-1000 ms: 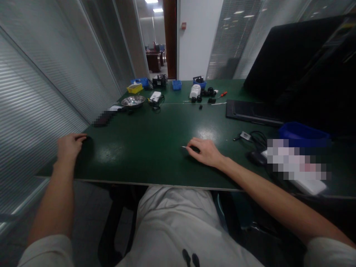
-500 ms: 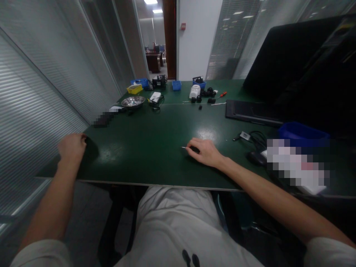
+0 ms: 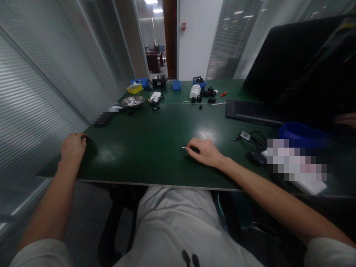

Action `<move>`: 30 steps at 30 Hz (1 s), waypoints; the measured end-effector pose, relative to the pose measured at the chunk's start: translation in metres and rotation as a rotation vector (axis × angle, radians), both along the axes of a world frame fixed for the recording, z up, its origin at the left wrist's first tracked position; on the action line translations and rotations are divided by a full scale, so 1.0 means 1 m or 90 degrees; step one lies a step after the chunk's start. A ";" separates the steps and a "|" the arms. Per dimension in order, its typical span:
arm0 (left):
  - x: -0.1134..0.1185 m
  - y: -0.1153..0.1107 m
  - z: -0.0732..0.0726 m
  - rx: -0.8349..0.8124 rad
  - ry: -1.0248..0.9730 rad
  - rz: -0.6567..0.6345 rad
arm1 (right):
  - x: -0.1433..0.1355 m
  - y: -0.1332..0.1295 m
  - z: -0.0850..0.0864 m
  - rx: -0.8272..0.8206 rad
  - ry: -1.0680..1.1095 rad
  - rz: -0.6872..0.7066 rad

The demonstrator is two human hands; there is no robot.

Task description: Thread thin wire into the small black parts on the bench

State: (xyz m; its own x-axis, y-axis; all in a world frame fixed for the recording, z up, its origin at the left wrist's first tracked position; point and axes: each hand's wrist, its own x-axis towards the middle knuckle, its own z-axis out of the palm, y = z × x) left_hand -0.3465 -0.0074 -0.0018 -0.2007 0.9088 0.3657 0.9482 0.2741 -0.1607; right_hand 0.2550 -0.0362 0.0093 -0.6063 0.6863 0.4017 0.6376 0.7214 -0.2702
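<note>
My right hand [image 3: 204, 151] rests on the green tabletop [image 3: 144, 148], its thumb and fingertips pinched together. From the pinch a thin, short silvery pin-like piece [image 3: 183, 147] sticks out to the left. Its other end is hidden by the fingers, so I cannot tell its exact kind. Near the table's left edge, my left hand [image 3: 72, 146] is closed with its fingers curled inward. Whatever it may hold is out of sight behind the fingers.
Along the back stand a metal bowl [image 3: 133, 101], a yellow basket [image 3: 134, 88], small blue baskets [image 3: 176, 85] and a red screwdriver [image 3: 223, 94]. To the right are a black mouse [image 3: 256, 158], a blue tray [image 3: 303, 132], a monitor [image 3: 300, 59] and another person's hand [image 3: 346, 119].
My left hand has shifted very slightly to the right. Another person's hand has come into view at the right edge. My right hand stays where it was, still pinching the silvery piece.
</note>
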 end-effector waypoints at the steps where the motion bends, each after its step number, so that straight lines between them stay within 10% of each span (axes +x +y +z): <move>1: -0.001 0.000 0.000 0.005 -0.005 -0.002 | 0.000 0.000 0.000 0.000 0.001 0.000; 8: -0.006 0.007 -0.001 0.020 -0.077 0.008 | 0.000 0.000 -0.002 0.004 0.003 0.001; 17: -0.026 0.016 -0.004 0.056 -0.482 0.097 | 0.000 0.000 -0.001 -0.002 0.009 0.006; 30: -0.016 0.006 0.004 0.036 -0.392 0.086 | 0.000 0.000 -0.001 -0.009 0.005 0.005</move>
State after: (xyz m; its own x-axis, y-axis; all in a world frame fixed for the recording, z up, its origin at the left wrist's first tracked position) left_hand -0.3620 -0.0009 0.0019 -0.5014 0.8432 0.1941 0.8188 0.3899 0.4213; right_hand 0.2552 -0.0364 0.0086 -0.6088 0.6865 0.3976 0.6292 0.7231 -0.2852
